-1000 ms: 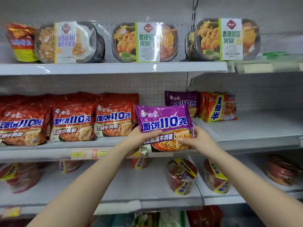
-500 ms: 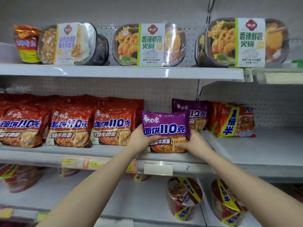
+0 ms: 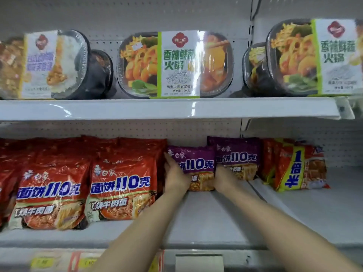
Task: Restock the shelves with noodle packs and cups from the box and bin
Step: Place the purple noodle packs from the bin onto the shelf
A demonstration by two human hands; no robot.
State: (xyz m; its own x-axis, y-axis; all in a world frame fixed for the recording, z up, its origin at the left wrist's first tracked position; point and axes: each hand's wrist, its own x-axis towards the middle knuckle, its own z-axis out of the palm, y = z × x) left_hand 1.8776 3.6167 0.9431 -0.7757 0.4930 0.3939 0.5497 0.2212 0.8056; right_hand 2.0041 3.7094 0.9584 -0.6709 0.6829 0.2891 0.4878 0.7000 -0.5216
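Glossy red noodle packs (image 3: 121,191) stand in rows on the left of the white metal middle shelf (image 3: 206,218). Beside them the left hand (image 3: 173,177) grips the left edge of a purple plastic noodle pack (image 3: 193,165) standing upright on the shelf; the right hand (image 3: 223,178) holds its right edge, fingers seemingly tucked behind. A second purple pack (image 3: 237,156) stands just right, partly behind it.
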